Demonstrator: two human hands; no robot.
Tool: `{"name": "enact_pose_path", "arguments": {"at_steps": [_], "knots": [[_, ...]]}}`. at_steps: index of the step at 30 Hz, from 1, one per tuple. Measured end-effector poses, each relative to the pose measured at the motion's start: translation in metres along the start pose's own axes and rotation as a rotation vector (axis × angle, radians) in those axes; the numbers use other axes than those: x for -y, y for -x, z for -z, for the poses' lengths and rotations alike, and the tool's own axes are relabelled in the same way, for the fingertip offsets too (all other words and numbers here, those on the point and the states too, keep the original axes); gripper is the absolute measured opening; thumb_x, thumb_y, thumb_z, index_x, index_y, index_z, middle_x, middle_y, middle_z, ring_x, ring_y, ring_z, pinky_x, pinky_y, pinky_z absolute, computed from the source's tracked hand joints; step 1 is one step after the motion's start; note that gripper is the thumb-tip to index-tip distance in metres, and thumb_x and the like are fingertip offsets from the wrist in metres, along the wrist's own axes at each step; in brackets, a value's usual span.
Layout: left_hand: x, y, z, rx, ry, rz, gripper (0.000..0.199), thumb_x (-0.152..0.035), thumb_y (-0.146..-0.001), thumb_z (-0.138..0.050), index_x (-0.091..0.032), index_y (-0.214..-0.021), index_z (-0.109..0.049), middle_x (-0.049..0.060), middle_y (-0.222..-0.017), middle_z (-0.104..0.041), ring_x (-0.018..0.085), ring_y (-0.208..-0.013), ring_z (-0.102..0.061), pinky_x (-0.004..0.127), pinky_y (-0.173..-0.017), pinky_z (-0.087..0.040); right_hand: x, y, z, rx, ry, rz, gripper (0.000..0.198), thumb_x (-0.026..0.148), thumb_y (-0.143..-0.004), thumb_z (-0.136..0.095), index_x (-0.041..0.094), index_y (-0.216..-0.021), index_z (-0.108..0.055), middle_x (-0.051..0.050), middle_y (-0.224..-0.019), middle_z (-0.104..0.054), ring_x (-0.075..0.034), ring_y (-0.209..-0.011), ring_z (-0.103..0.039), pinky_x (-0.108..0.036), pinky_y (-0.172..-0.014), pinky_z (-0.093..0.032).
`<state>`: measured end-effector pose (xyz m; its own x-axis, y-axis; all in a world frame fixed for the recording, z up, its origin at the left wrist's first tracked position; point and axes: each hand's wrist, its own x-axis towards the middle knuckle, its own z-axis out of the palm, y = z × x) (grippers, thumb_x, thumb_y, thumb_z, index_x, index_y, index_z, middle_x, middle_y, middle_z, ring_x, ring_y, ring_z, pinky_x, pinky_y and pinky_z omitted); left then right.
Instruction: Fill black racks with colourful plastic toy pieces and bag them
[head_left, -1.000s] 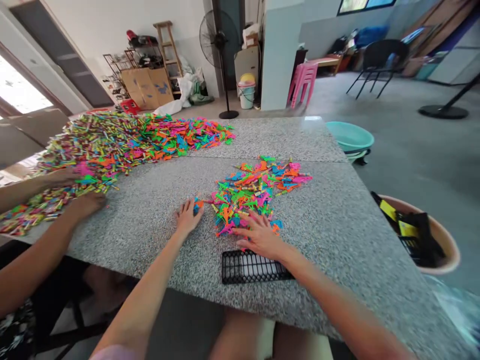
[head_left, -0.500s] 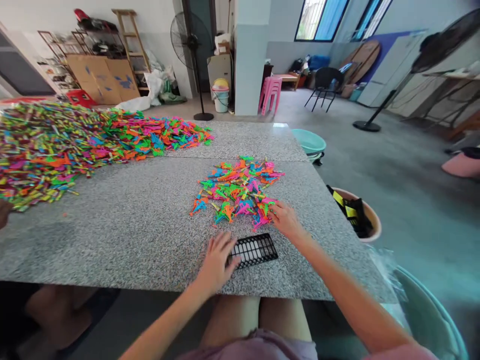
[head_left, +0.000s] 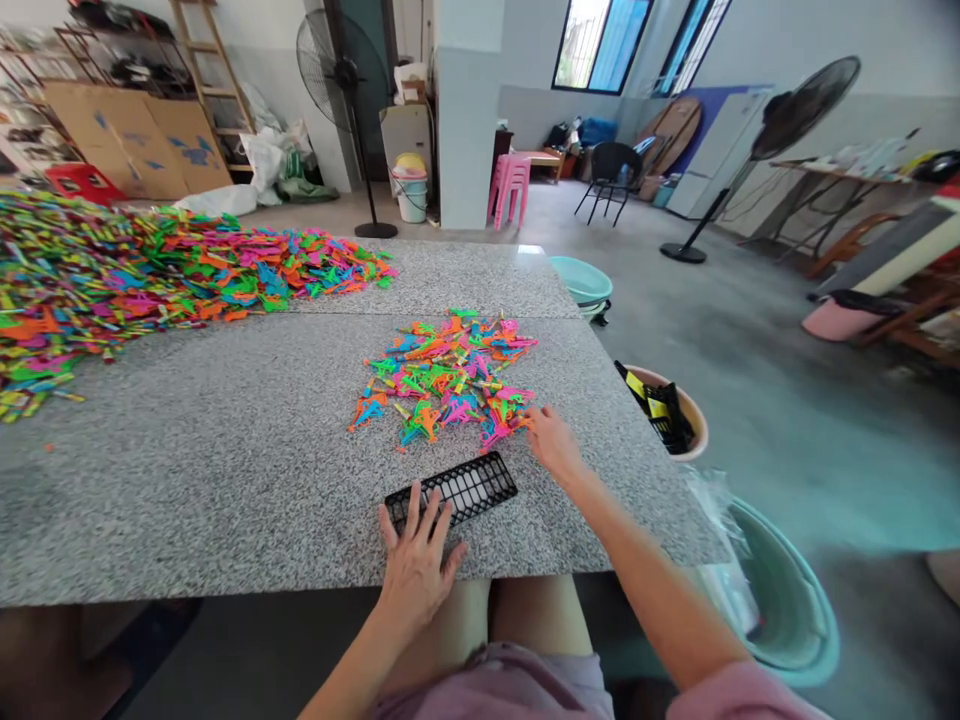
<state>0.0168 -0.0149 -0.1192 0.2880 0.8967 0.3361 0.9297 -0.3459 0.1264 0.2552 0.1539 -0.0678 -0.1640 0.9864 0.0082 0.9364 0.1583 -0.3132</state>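
A black plastic lattice tray (head_left: 480,484) lies slantwise on the speckled stone table (head_left: 225,480) in front of me. My left hand (head_left: 417,565) rests with spread fingers over its left end, partly hiding it. Beyond the tray is a small pile of bright plastic pieces (head_left: 450,385) in pink, orange, green and blue, some with shiny strips. At the pile's near right corner, my right hand (head_left: 555,442) has bent fingers, and their tips close on an orange plastic piece (head_left: 524,424), partly hidden.
A much larger heap of similar pieces (head_left: 225,270) covers the table's far left. Beyond the right edge stand a tub of black trays (head_left: 697,425), a teal basin (head_left: 814,610) and another basin (head_left: 581,278). A standing fan (head_left: 346,80) is behind.
My view has turned right. The tray sits farther left relative to the small pile and more tilted. My left fingers have spread over its end; my right hand remains by the pile's edge.
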Motion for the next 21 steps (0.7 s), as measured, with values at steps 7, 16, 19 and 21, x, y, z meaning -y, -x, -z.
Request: {"name": "enact_pose_path", "arguments": {"at_steps": [7, 16, 19, 21], "knots": [[-0.028, -0.006, -0.011, 0.035, 0.04, -0.13, 0.06, -0.046, -0.097, -0.045, -0.015, -0.148, -0.042, 0.015, -0.146, -0.051, 0.033, -0.136, -0.047, 0.054, -0.114, -0.033, 0.005, -0.028, 0.003, 0.099, 0.245, 0.425, 0.035, 0.005, -0.091, -0.043, 0.018, -0.117, -0.061, -0.012, -0.119, -0.061, -0.022, -0.118, -0.053, -0.034, -0.102, -0.043], [-0.04, -0.014, -0.012, 0.126, 0.091, -0.188, 0.07, -0.052, -0.099, -0.039, -0.012, -0.155, -0.024, 0.016, -0.158, -0.031, 0.03, -0.149, -0.022, 0.051, -0.118, -0.025, 0.018, 0.019, -0.005, 0.245, -0.936, 0.135, 0.027, 0.046, -0.092, -0.049, 0.02, -0.1, -0.049, -0.004, -0.087, -0.069, -0.014, -0.065, -0.064, -0.029, -0.063, -0.056], [-0.044, -0.008, -0.012, 0.16, 0.128, -0.187, 0.073, -0.056, -0.098, -0.037, -0.011, -0.155, -0.023, 0.017, -0.16, -0.027, 0.03, -0.15, -0.017, 0.05, -0.12, -0.02, 0.05, 0.046, -0.022, 0.291, -1.218, 0.028, 0.038, 0.05, -0.078, -0.067, 0.02, -0.093, -0.051, -0.004, -0.086, -0.071, -0.014, -0.066, -0.067, -0.03, -0.064, -0.058], [-0.047, -0.001, -0.012, 0.181, 0.149, -0.155, 0.074, -0.058, -0.097, -0.039, -0.01, -0.153, -0.027, 0.018, -0.159, -0.028, 0.031, -0.15, -0.017, 0.05, -0.121, -0.019, 0.071, 0.06, -0.031, 0.273, -1.195, 0.022, 0.036, 0.045, -0.072, -0.073, 0.019, -0.09, -0.054, -0.005, -0.084, -0.071, -0.016, -0.066, -0.067, -0.032, -0.067, -0.058]]}}
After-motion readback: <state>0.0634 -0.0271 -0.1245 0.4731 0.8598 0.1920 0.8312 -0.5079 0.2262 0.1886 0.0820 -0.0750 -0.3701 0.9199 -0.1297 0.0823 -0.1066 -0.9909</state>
